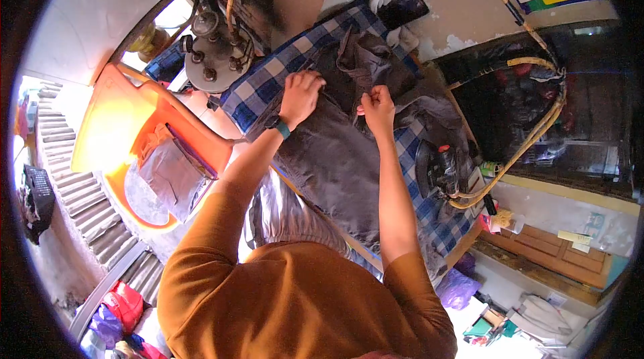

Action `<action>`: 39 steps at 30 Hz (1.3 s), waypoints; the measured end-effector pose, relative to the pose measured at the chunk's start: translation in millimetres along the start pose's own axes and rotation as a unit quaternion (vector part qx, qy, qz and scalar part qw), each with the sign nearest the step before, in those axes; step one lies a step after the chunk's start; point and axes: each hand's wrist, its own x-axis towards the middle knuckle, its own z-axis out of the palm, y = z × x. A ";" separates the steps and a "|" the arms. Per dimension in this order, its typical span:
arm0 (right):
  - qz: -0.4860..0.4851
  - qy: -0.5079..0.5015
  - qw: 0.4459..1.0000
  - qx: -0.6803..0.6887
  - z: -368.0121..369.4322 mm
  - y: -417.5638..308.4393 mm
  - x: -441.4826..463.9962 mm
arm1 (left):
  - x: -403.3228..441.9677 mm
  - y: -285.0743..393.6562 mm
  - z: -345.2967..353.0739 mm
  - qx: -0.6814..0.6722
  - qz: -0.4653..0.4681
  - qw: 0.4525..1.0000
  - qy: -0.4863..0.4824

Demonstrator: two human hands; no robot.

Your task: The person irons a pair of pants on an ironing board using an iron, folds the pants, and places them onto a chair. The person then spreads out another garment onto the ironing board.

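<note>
A dark grey garment (329, 164), which looks like trousers, lies lengthwise over a blue-and-white checked cloth (272, 76) on the table. Its far end is bunched into loose folds. My left hand (302, 95), with a dark band at the wrist, rests at the garment's left edge, fingers bent down and closed on the fabric. My right hand (378, 109) pinches a fold of the same garment near the bunched part, thumb and fingers together. Right of the garment stands a dark steam iron (437, 166), apart from both hands.
A yellowish hose (537, 139) loops from the iron up the right side. At the back left stands a metal boiler (218, 67) with valves. An orange chair (114, 117) on the left holds folded clothes (173, 174). Bags (124, 302) lie at the lower left.
</note>
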 end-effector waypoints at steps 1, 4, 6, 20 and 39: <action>0.001 -0.011 1.000 0.006 0.0 -2.7 -0.7 | 4.7 3.8 0.1 -0.051 0.055 0.996 -0.041; -0.001 -0.029 1.000 -0.008 2.0 -7.6 -3.3 | 9.5 13.6 24.0 0.016 0.113 0.974 -0.195; -0.006 -0.037 0.999 -0.029 3.2 -11.8 -4.1 | 20.0 5.5 36.5 0.021 0.119 0.972 -0.203; 0.004 -0.026 1.000 0.007 0.9 -19.6 -9.5 | 74.3 -11.8 41.1 -0.106 0.132 0.794 -0.584; -0.020 -0.042 0.998 -0.036 3.4 -0.1 3.2 | -9.2 60.6 46.6 -0.248 -0.132 0.953 -0.115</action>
